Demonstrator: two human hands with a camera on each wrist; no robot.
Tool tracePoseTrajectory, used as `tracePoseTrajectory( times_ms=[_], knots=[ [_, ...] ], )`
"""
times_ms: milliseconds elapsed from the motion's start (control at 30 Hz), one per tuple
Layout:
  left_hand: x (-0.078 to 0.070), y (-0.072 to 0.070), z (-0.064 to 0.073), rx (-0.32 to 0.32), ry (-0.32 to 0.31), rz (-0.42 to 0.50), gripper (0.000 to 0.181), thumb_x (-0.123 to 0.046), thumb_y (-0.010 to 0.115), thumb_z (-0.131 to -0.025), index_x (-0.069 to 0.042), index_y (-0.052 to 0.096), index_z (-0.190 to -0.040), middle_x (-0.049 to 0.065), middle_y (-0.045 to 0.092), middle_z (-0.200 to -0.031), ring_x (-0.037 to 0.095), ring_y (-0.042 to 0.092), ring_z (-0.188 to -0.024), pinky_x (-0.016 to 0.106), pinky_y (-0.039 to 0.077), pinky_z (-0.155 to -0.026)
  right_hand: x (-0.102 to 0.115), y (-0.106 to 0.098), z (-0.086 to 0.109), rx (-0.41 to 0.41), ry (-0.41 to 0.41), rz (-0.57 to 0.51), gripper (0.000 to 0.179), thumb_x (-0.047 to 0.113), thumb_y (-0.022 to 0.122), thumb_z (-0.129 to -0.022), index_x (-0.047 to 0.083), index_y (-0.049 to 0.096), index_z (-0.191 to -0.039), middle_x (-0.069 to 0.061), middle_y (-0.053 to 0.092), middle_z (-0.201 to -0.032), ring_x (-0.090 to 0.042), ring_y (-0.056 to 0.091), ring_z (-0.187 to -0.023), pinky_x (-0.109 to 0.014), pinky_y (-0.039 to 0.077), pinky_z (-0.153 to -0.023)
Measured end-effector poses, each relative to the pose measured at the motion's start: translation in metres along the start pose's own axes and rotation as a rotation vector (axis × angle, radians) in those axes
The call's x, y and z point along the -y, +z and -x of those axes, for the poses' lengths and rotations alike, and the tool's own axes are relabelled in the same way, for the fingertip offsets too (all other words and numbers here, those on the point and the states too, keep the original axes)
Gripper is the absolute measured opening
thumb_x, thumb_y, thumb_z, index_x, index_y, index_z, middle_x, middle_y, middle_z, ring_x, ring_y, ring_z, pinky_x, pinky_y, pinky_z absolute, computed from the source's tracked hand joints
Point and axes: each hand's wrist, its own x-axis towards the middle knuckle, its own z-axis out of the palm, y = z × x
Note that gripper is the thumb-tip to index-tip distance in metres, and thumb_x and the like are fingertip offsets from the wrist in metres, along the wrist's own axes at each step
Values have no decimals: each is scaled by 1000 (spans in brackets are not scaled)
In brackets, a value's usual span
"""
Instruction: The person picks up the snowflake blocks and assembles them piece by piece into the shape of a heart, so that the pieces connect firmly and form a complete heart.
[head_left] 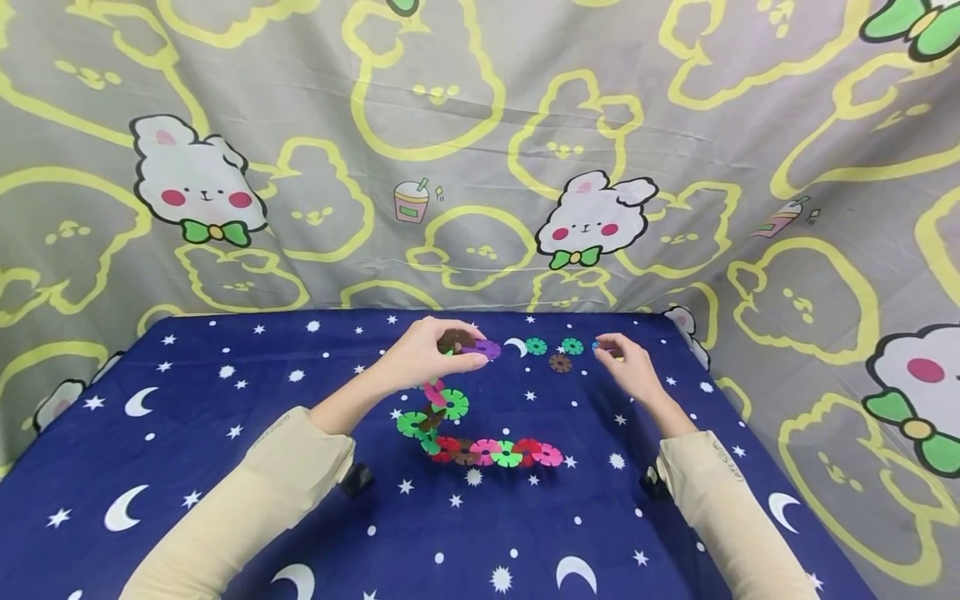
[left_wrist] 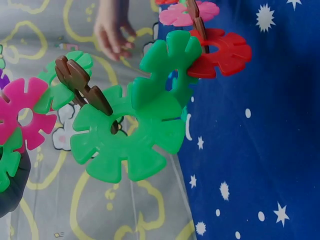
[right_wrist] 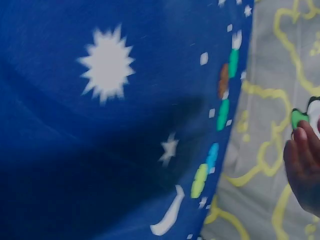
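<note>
My left hand point(head_left: 420, 357) pinches the upper end of a chain of slotted flower-shaped plastic discs, by a purple disc point(head_left: 487, 349) and a brown one. From there the chain hangs down and bends right, ending in a pink disc point(head_left: 551, 454). Close up in the left wrist view are a large green disc point(left_wrist: 102, 145), a brown disc point(left_wrist: 75, 77) and a red disc point(left_wrist: 232, 52) of it. My right hand point(head_left: 632, 367), fingers loosely bent and holding nothing, hovers near a blue disc point(right_wrist: 212, 156) and a yellow-green disc point(right_wrist: 199, 181) on the cloth.
Two teal discs, one at the left point(head_left: 536, 346) and one at the right point(head_left: 572, 346), lie with a brown disc point(head_left: 560, 363) between my hands. Dark blue star-patterned cloth point(head_left: 480, 542) covers the table. A grey cartoon curtain point(head_left: 465, 83) rises behind its far edge.
</note>
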Motion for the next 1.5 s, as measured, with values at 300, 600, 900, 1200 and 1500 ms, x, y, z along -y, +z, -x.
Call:
tracePoseTrajectory(
  times_ms=[300,600,900,1200,1500],
  knots=[
    [3,2,1,18,7,-16,30,-27,67,-81,-10,66,-106,-1,64,-80,16,54,-69,29,45,-61,-13,31,-6,396,40,-5,47,5,51,-90,-10,35,-131,-32,45,-126,-46,43,-116,-54,34,-95],
    [4,4,3,20,28,-12,31,-25,69,-80,-8,65,-105,0,64,-81,15,55,-69,29,46,-62,-18,46,-9,513,17,96,48,-2,49,-88,-11,33,-132,-29,48,-124,-41,41,-119,-52,30,-99],
    [6,3,2,28,32,-12,30,-26,69,-80,-10,66,-106,-1,64,-81,16,54,-70,29,45,-62,-18,46,-4,511,12,182,46,2,66,-78,-11,50,-118,-11,57,-78,-19,52,-69,-33,43,-65],
    [5,2,2,25,32,-23,29,-24,69,-80,-9,66,-105,-1,64,-82,16,54,-69,29,45,-63,-14,44,4,385,69,99,21,0,67,-78,-2,50,-90,-11,56,-77,-20,56,-68,-32,47,-63],
    [5,2,5,4,9,-26,30,-25,69,-80,-9,66,-105,0,64,-82,16,56,-71,30,47,-63,58,24,14,326,-113,-311,32,-2,50,-91,-8,45,-121,-22,60,-70,-21,59,-54,-34,50,-56]
  ],
)
